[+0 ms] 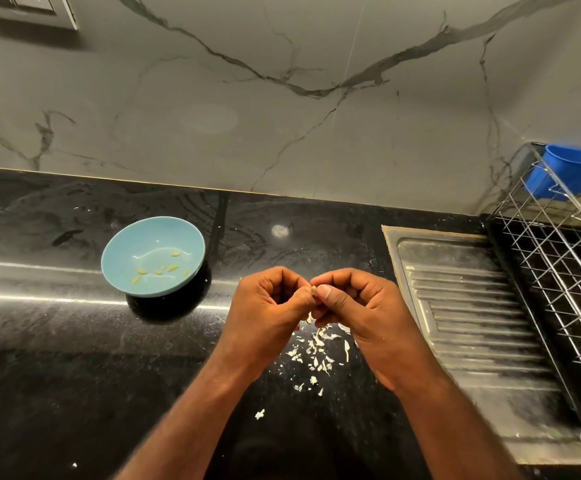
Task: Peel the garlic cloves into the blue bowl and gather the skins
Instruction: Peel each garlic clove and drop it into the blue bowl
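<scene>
A light blue bowl [119, 268] stands on the black counter to the left, with several peeled yellowish garlic cloves [159, 270] inside. My left hand [268, 306] and my right hand [355, 306] meet above the counter, fingers curled, and both pinch one small garlic clove [314, 290] between thumbs and fingertips. Only a sliver of the clove shows between them. Below the hands, several white garlic skins [317, 351] lie scattered on the counter.
A steel sink drainboard [469, 306] lies to the right. Beyond it stands a wire dish rack [559, 258] holding a blue plastic cup [569, 171]. A marble-patterned wall runs behind the counter, with a socket plate [29, 8] at top left.
</scene>
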